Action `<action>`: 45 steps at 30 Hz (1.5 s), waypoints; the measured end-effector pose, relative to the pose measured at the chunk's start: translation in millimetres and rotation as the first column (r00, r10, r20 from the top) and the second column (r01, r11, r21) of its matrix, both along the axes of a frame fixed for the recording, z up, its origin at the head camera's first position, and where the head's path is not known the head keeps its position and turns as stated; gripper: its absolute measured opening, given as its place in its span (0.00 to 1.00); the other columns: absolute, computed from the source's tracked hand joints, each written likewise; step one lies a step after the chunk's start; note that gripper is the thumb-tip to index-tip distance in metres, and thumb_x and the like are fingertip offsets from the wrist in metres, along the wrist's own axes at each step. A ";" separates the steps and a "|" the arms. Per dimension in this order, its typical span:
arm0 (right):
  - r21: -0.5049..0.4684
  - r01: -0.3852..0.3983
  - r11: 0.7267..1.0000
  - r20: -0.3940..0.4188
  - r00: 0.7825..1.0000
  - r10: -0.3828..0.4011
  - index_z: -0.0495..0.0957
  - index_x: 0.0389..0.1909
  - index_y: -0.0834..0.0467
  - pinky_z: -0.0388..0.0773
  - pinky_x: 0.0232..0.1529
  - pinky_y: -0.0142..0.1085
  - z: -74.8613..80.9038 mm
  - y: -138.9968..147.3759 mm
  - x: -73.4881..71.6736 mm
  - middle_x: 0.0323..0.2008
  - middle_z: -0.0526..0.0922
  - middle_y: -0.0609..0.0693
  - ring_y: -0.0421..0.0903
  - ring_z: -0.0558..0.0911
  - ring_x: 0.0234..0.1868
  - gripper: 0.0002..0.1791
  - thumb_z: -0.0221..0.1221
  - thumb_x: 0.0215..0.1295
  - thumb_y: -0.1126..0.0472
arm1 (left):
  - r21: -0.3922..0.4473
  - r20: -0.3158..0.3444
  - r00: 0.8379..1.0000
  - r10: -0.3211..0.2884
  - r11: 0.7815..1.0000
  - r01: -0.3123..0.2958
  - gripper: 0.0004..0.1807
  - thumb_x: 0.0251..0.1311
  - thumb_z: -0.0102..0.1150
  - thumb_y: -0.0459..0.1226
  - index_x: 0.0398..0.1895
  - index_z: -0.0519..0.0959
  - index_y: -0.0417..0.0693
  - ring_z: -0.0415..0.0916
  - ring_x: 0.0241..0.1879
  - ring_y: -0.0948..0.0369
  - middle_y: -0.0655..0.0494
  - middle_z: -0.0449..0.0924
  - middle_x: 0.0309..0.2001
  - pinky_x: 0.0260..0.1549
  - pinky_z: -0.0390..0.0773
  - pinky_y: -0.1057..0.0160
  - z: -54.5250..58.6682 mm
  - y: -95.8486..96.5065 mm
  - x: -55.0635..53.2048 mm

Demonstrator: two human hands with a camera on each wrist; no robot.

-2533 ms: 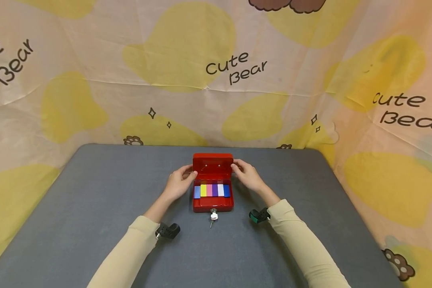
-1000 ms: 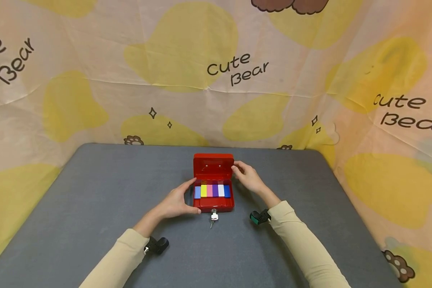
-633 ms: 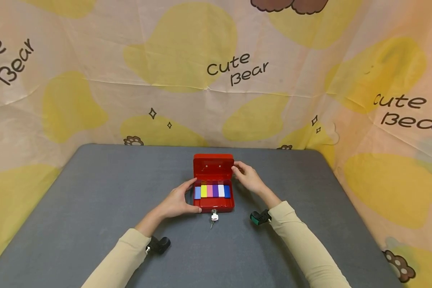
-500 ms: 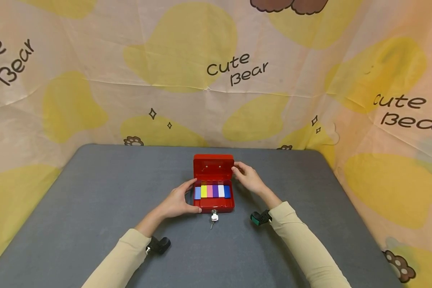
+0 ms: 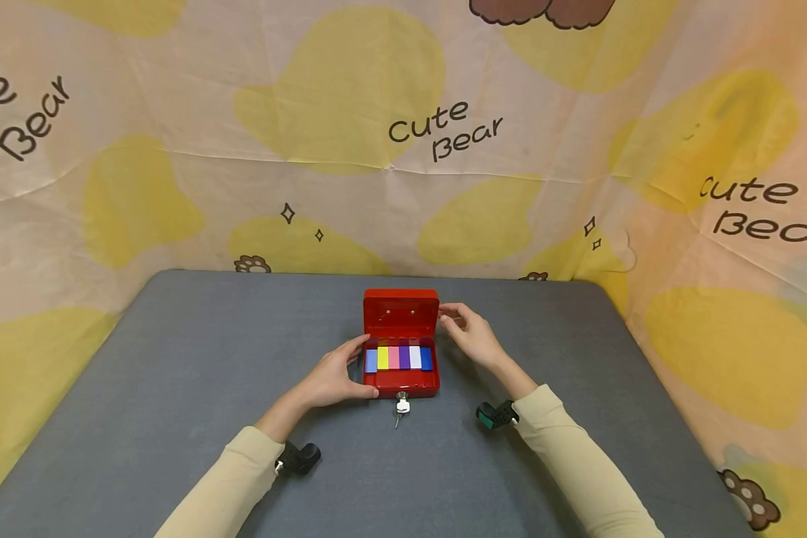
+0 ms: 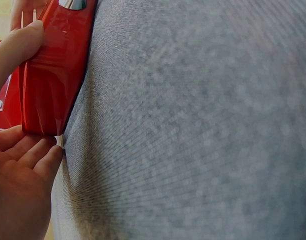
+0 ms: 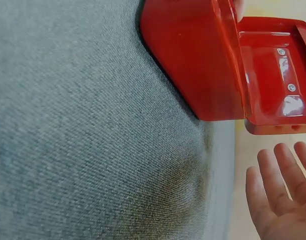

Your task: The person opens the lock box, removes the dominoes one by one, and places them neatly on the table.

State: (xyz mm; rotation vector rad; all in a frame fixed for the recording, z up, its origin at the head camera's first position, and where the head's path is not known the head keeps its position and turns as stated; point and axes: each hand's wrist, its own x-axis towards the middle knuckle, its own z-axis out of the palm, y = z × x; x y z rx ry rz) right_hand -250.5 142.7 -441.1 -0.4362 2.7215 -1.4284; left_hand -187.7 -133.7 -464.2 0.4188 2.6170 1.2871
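A red metal cash box (image 5: 417, 390) stands on the table with its lid (image 5: 400, 321) raised. Inside it, several coloured blocks (image 5: 394, 358) form a row: light blue, yellow, pink, purple, white and dark blue. From the front lock hangs a silver key (image 5: 403, 407). My left hand (image 5: 329, 379) holds the box's left end, its thumb at the front corner and its fingers against the side, as the left wrist view also shows. Beside the lid's right edge is my right hand (image 5: 477, 340); in the right wrist view its fingers (image 7: 275, 182) are extended, apart from the lid, holding nothing.
The grey table (image 5: 208, 359) extends around the box on all sides. A patterned cloth (image 5: 336, 97) with yellow patches and lettering hangs behind and to the sides. Each wrist wears a black device, such as the left one (image 5: 300, 458).
My left hand has moved from the lid's left edge down to the box's left front corner. The right hand has just come off the lid, slightly rightward. The lid stays raised.
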 end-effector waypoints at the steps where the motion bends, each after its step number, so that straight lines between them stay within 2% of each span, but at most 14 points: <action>1: 0.002 0.005 1.000 -0.017 1.000 -0.005 0.71 0.55 0.57 0.79 0.44 0.41 0.3 0.6 0.7 0.49 0.79 0.54 0.50 0.80 0.46 0.18 0.52 0.67 0.56 | 0.002 -0.001 1.000 -0.002 1.000 0.002 0.52 0.38 0.73 0.45 0.69 0.56 0.48 0.65 0.61 0.50 0.48 0.62 0.65 0.56 0.70 0.52 -0.1 0.0 -0.1; 8: 0.021 0.033 0.999 -0.085 0.996 -0.031 0.74 0.47 0.57 0.79 0.43 0.40 2.5 3.1 6.9 0.43 0.81 0.52 0.47 0.81 0.40 0.12 0.55 0.65 0.57 | 0.016 0.001 1.000 -0.005 1.000 0.005 0.51 0.39 0.73 0.44 0.68 0.56 0.48 0.65 0.62 0.51 0.48 0.62 0.65 0.56 0.70 0.52 0.8 -0.2 -0.1; 16: 0.027 0.023 0.999 -0.104 0.994 -0.021 0.76 0.43 0.55 0.80 0.40 0.37 6.4 1.3 18.0 0.39 0.82 0.49 0.44 0.80 0.37 0.09 0.56 0.64 0.58 | 0.016 0.014 1.000 -0.006 1.000 0.006 0.51 0.39 0.73 0.44 0.69 0.56 0.48 0.65 0.62 0.50 0.48 0.61 0.66 0.56 0.70 0.52 1.9 -0.2 0.2; 24: 0.043 -0.062 0.997 -0.120 0.991 0.067 0.77 0.42 0.53 0.80 0.42 0.36 10.7 -7.3 25.3 0.39 0.82 0.47 0.42 0.81 0.38 0.08 0.57 0.63 0.59 | 0.026 0.014 1.000 -0.012 1.000 0.012 0.51 0.39 0.73 0.43 0.69 0.56 0.47 0.66 0.61 0.50 0.47 0.61 0.66 0.56 0.70 0.53 2.7 0.3 0.5; 28: 0.071 -0.128 0.989 -0.110 0.985 0.135 0.76 0.44 0.53 0.80 0.43 0.35 12.7 -13.8 27.6 0.40 0.82 0.47 0.41 0.81 0.38 0.09 0.57 0.63 0.59 | 0.043 0.024 1.000 -0.012 0.999 0.011 0.52 0.39 0.73 0.42 0.69 0.55 0.46 0.67 0.61 0.49 0.46 0.60 0.66 0.55 0.71 0.53 3.2 0.7 0.9; 38: 0.138 -0.293 0.946 -0.100 0.946 0.308 0.75 0.50 0.57 0.78 0.46 0.34 14.9 -29.9 28.6 0.45 0.81 0.50 0.41 0.80 0.42 0.15 0.58 0.62 0.61 | 0.053 0.054 0.999 0.000 0.999 -0.003 0.52 0.39 0.73 0.43 0.69 0.55 0.47 0.66 0.61 0.49 0.47 0.60 0.67 0.56 0.70 0.53 2.6 0.5 1.2; 45: 0.215 -0.345 0.913 -0.087 0.925 0.370 0.74 0.54 0.57 0.77 0.49 0.37 17.6 -41.3 27.7 0.49 0.80 0.49 0.43 0.79 0.46 0.20 0.60 0.60 0.59 | 0.054 0.051 0.999 0.003 0.999 -0.005 0.52 0.39 0.73 0.43 0.69 0.55 0.47 0.65 0.62 0.49 0.46 0.60 0.66 0.56 0.69 0.53 1.5 0.9 0.8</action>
